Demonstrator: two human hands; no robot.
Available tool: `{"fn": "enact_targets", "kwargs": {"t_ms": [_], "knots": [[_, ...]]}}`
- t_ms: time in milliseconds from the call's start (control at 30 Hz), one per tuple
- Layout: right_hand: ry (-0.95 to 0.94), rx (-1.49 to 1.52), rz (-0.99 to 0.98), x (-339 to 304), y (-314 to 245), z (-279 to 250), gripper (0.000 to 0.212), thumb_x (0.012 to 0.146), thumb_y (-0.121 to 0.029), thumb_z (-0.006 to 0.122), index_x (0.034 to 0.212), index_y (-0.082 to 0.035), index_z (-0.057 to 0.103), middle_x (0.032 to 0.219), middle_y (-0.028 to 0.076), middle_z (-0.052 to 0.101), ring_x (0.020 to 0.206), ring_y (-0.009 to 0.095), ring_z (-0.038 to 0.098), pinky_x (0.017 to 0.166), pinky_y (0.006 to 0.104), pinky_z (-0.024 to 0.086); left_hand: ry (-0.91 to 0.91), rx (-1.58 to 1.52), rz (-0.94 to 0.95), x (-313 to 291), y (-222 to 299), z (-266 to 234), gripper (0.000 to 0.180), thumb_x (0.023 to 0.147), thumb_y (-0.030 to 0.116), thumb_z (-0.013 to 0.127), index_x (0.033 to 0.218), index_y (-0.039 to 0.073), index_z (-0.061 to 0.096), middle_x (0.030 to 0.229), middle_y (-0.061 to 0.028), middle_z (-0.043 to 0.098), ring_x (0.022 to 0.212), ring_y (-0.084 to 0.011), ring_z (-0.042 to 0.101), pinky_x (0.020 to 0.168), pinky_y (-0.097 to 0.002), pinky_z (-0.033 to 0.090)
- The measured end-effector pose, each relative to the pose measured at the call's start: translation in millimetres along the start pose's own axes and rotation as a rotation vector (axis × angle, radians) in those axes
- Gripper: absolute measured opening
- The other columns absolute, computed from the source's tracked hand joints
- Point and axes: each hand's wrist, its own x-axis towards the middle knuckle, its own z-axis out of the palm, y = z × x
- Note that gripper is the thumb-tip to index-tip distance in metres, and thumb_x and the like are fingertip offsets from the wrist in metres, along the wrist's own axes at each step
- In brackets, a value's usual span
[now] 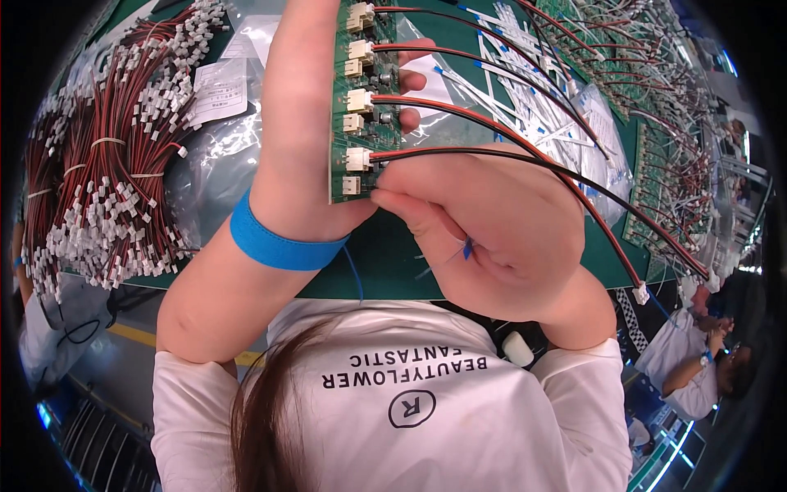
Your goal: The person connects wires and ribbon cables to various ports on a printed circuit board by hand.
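My left hand (412, 82) is closed round a long green circuit board (338, 139), holding it upright from behind; only some fingertips show past its right side. White sockets line the board. Several of them carry red-and-black cables (459, 105) that hang out to the right. My right hand (500, 221) is pinched, its thumb and forefinger tips at the board's lower corner beside the lowest socket. From its curled fingers pokes the blue end of what looks like a flat ribbon cable (468, 248); most of that is hidden.
Bundled red-and-black cables with white plugs (106, 180) lie at the left, by clear plastic bags (221, 168) and a paper label (220, 92). White ribbon cables with blue ends (525, 90) lie beyond my right hand. Wired green boards (664, 156) fill the right side. Other people sit at both sides.
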Motion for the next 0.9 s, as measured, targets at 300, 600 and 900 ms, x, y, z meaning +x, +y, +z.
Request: {"fn": "enact_targets", "kwargs": {"t_ms": [300,600,900], "knots": [[0.013,-0.002,-0.002,0,3,2,0.012,0.070,0.003,0.068,0.081,-0.002,0.065,0.067,0.009,0.061,0.053,0.023,0.057,0.051,0.0278,0.045,0.045,0.003,0.007,0,1,4,0.044,0.091,0.046,0.043,0.106,0.007,0.057,0.081,-0.0140,0.063,0.058,-0.0203,0.061,0.045,-0.0301,0.052],[0.050,-0.019,-0.026,-1,9,8,0.011,0.070,0.002,0.069,0.079,-0.003,0.066,0.066,0.009,0.061,0.053,0.022,0.057,0.049,0.0268,0.045,0.126,0.004,-0.021,3,3,16,0.042,0.091,0.045,0.044,0.101,0.007,0.058,0.075,-0.0113,0.063,0.052,-0.0179,0.059,0.040,-0.0283,0.050],[0.118,-0.062,-0.092,6,3,-7,0.021,0.065,0.002,0.076,0.084,-0.004,0.069,0.067,0.007,0.063,0.051,0.016,0.053,0.045,0.0222,0.040,-0.104,-0.206,-0.230,1,8,14,0.045,0.092,0.045,0.040,0.104,0.005,0.056,0.077,-0.0140,0.062,0.061,-0.0227,0.060,0.048,-0.0340,0.051]]}}
